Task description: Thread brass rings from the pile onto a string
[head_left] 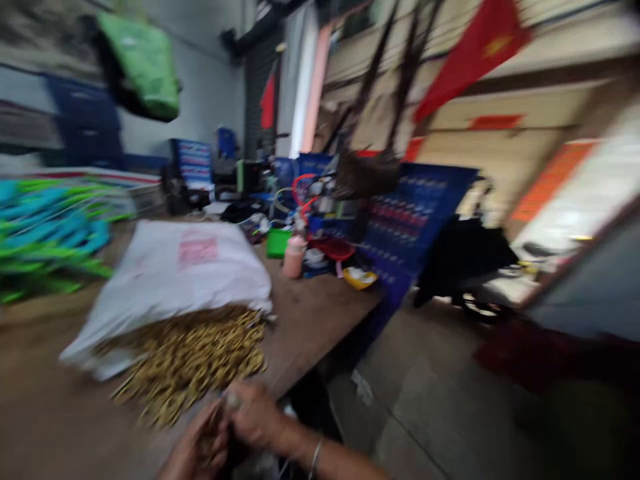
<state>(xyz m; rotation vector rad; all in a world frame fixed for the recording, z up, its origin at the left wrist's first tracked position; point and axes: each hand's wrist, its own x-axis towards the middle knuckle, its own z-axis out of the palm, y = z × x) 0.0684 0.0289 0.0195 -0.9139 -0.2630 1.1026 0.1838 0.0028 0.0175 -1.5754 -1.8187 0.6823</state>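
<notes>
Many small brass-coloured metal pieces, some with ring-like ends, lie heaped on the brown table. They spill from the mouth of a white woven sack with a red print, lying on its side. My left hand is at the table's near edge, fingers curled round what look like a few of these pieces. Against its fingertips, my right hand is closed, thumb and fingers pressed together; what it grips is blurred. A bracelet circles the right wrist.
Blue and green plastic items are piled at left. Behind the heap stand a pink bottle, a green box, a red dish and a yellow bowl. A dark blue printed panel borders the table's right end.
</notes>
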